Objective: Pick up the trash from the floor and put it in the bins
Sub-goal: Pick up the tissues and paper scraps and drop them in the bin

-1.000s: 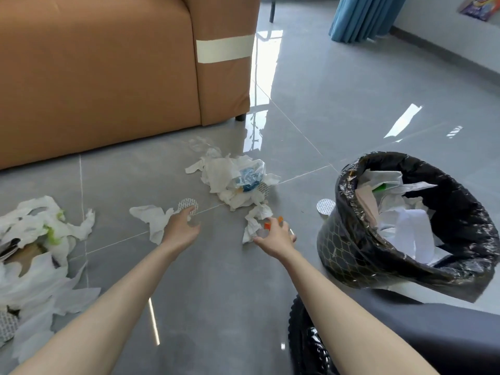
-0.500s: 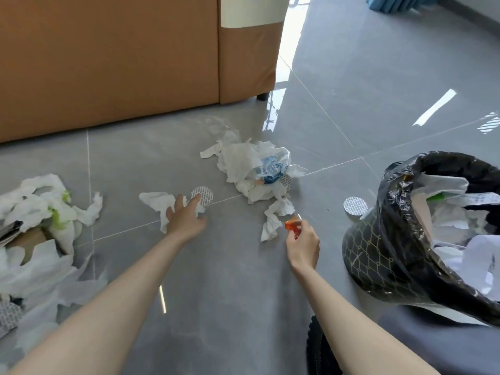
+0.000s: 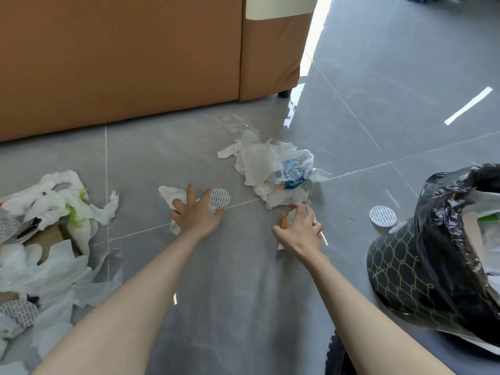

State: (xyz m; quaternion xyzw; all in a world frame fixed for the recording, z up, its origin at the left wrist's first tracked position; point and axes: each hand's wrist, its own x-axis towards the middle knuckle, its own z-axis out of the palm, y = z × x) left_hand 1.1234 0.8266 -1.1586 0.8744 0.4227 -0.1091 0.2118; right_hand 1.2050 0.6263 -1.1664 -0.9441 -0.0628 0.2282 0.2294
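Left hand (image 3: 196, 216): arm outstretched, palm down, fingers spread wide over a white tissue (image 3: 170, 194) on the floor (image 3: 230, 280); grip wide, holding nothing.
Right hand (image 3: 299, 230): fingers curled, grip narrow around an orange scrap (image 3: 284, 221) and a bit of tissue.
Foil discs: five visible; one (image 3: 219, 196) just beyond the left fingertips.
Paper heaps: two; one (image 3: 273, 171) just ahead of the right hand.
Bin (image 3: 433, 266): one, black-lined, to the right.
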